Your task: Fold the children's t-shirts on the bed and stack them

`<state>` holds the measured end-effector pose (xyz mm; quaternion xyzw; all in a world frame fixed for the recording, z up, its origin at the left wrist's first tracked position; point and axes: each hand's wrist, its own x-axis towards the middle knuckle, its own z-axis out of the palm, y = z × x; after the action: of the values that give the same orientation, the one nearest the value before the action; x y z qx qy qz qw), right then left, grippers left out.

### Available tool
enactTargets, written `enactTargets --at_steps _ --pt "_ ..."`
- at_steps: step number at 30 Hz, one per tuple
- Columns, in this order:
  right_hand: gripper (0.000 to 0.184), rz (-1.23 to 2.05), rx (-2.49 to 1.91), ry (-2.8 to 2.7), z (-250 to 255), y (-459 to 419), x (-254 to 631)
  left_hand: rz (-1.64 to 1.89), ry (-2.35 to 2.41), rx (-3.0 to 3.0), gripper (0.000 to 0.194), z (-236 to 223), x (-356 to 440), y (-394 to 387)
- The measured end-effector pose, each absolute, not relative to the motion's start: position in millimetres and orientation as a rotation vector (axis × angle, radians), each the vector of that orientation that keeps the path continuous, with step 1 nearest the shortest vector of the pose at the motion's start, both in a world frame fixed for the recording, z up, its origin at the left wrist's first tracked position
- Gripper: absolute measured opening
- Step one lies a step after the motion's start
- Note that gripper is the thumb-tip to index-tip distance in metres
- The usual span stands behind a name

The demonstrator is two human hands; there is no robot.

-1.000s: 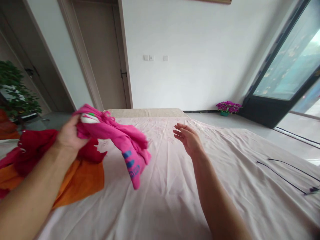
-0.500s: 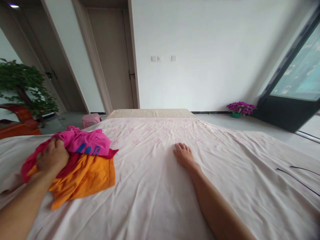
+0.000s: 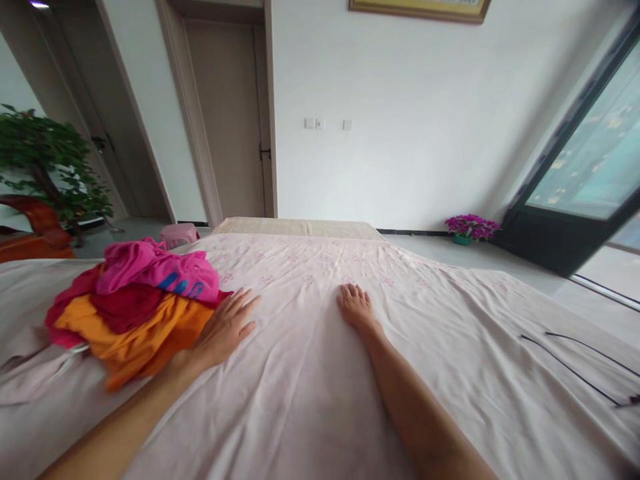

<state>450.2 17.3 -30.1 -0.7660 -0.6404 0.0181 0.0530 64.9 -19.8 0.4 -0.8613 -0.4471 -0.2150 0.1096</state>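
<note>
A pale pink bed sheet (image 3: 310, 373) with faint flower print covers the bed in front of me. My left hand (image 3: 225, 328) lies flat on it, fingers spread, touching the right edge of a heap of clothes. The heap holds a bright pink garment (image 3: 160, 270) with blue print on top, a dark red one (image 3: 127, 307) under it and an orange one (image 3: 145, 337) at the bottom. My right hand (image 3: 356, 307) rests palm down on the sheet in the middle of the bed, fingers stretched out. Neither hand holds anything.
A thin black cable (image 3: 575, 357) lies on the sheet at the right. Beyond the bed are a small pink stool (image 3: 179, 233), a closed door (image 3: 227, 113), a potted green plant (image 3: 47, 160), purple flowers (image 3: 471, 227) on the floor and a large window (image 3: 585, 153).
My left hand has put the pink garment down on the heap, let go, and moved right onto the sheet. My right hand came down from the air and now lies flat.
</note>
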Motion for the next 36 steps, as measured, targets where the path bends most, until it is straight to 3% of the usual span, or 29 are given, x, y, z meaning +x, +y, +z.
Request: enactTargets --at_steps 5,11,20,36 --pt "0.064 0.091 -2.342 -1.990 -29.5 5.8 473.9 -0.446 -1.670 -2.448 0.044 -45.4 24.3 -4.0" --pt "0.065 0.047 -2.517 -1.807 -29.5 -27.1 537.5 -0.351 -1.416 -2.580 0.036 -59.7 -35.9 9.2" --pt "0.069 -0.001 -2.673 -1.572 -36.5 -76.9 590.7 -0.401 -1.345 -2.583 0.039 -69.1 -39.0 16.3" --pt "0.067 -0.011 -2.736 -1.486 -32.0 -112.0 582.7 -0.373 -1.323 -2.633 0.038 -57.3 -36.2 5.5"
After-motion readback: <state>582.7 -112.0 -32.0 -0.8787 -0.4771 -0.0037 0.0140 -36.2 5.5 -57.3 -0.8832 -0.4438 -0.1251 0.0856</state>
